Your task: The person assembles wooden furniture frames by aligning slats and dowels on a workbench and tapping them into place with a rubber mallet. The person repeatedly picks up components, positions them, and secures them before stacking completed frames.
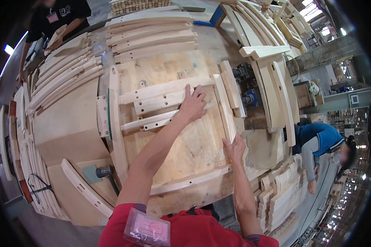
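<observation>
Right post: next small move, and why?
Probably press the right post inward: the right hand is on its near end, the left hand rests over the rails close by, and I can't tell whether they meet the post tightly.

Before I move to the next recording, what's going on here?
A person in red works at a bench where wooden pieces lie in a frame shape on a plywood board. The left hand reaches over the rails, fingers spread; the right hand is at the near part of the right post. How tight the joints are, I can't tell. A hammer lies left of the frame, and a co-worker in blue bends beside stacked pieces.
</observation>
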